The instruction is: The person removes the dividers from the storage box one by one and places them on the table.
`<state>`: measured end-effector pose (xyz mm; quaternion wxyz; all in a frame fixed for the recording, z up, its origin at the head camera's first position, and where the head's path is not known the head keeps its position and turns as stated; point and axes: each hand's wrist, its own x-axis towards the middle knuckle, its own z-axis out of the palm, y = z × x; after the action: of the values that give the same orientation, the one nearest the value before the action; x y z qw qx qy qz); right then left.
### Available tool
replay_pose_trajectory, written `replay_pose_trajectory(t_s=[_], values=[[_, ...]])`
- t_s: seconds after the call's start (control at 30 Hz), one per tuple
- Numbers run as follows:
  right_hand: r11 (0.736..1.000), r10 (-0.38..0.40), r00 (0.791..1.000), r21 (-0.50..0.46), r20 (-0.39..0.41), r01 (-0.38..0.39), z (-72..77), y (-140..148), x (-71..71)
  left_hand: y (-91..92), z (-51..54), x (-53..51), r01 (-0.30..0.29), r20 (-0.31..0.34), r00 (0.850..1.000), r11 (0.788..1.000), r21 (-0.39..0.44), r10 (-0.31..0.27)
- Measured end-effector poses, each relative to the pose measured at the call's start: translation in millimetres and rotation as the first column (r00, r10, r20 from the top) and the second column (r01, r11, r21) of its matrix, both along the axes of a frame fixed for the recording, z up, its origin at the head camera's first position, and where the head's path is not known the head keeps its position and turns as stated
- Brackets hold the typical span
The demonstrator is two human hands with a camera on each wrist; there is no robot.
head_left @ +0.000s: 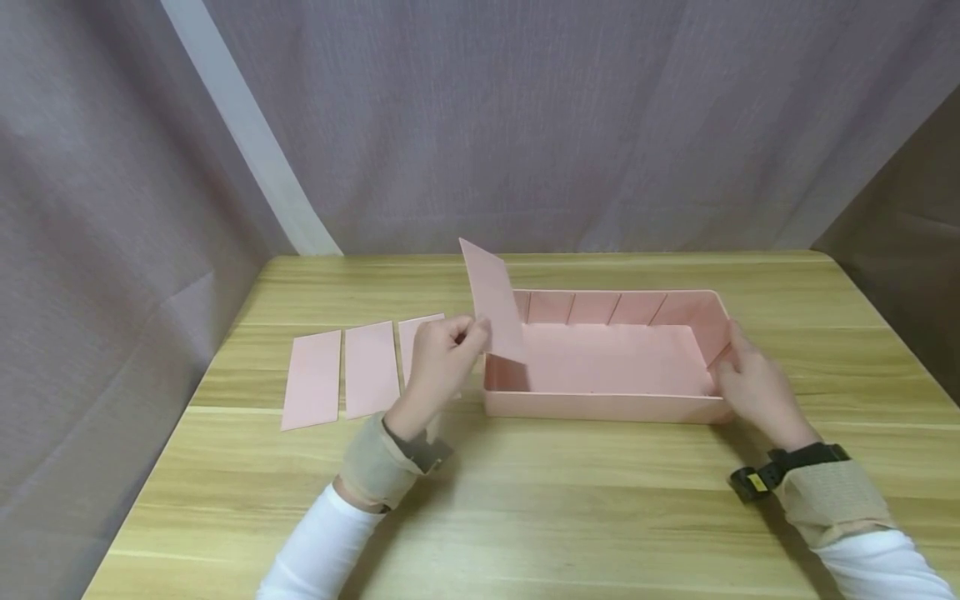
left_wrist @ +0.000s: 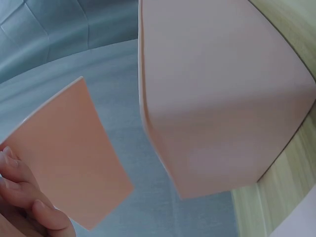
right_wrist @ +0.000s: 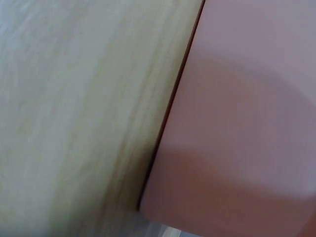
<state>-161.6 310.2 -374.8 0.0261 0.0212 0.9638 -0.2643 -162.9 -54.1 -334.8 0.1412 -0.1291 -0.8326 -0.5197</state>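
My left hand [head_left: 442,354] pinches a thin pink divider panel [head_left: 495,300] near its lower left edge. The panel is held upright and tilted, at the left end of a shallow pink box [head_left: 607,407]. In the left wrist view the panel [left_wrist: 69,158] is apart from the box's outer wall [left_wrist: 222,98]. Evenly spaced vertical lines run along the box's inner back wall. At the other end, my right hand [head_left: 761,392] grips the box's right wall, thumb at the rim; its other fingers are mostly hidden. The right wrist view shows only the box's side [right_wrist: 247,123] and wood.
Three more pink panels lie flat in a row left of the box: one at the far left [head_left: 311,379], one in the middle [head_left: 371,371], and one partly behind my left hand [head_left: 420,325]. Everything rests on a wooden table [head_left: 570,517], with a grey curtain [head_left: 525,125] behind.
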Motion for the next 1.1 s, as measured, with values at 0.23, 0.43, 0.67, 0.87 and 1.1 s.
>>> replay_pose_trajectory(t_s=[0.23, 0.43, 0.67, 0.87, 1.1], values=[[1.000, 0.003, 1.000, 0.000, -0.009, -0.003, 0.1, 0, 0.0, -5.8, 1.3, 0.6, -0.019, -0.030, 0.999, 1.000, 0.000, 0.019], [1.000, -0.006, 1.000, 0.009, 0.006, 0.006, 1.3, 0, 0.5, -9.6, -0.4, -0.5, -0.038, -0.068, 0.997, 0.999, -0.021, 0.036], [1.000, 0.008, 1.000, 0.016, -0.012, -0.008, 1.4, 0, 0.6, -12.3, -3.9, -1.9, -0.054, -0.074, 0.996, 0.998, -0.032, 0.051], [1.000, 0.010, 1.000, 0.024, -0.016, -0.009, 1.1, 0, 0.9, -15.6, -7.8, -3.8, -0.050, -0.053, 0.997, 0.999, -0.004, 0.050], [1.000, 0.005, 1.000, 0.021, -0.022, -0.005, 1.6, 0, 0.9, -19.0, -12.8, -6.5, -0.053, -0.024, 0.998, 0.999, 0.007, 0.053]])
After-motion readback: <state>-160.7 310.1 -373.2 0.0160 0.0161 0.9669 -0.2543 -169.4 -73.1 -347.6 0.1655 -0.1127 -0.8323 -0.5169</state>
